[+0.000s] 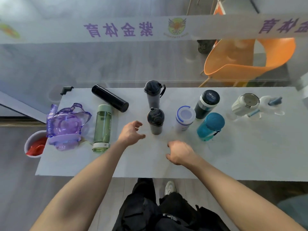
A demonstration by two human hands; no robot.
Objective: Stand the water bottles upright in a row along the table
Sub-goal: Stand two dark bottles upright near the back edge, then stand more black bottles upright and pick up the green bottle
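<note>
Your left hand (130,133) and right hand (179,151) are empty, fingers loosely spread. The black bottle (155,120) stands near; a careless reach may topple it.

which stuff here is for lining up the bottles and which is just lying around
For the job: black flask, green bottle, purple bottle, two dark shakers, white bottle, teal bottle.
Lying about: orange chair, cup with red contents, banner.

Orange chair (246,60), red-filled cup (34,144)
</note>
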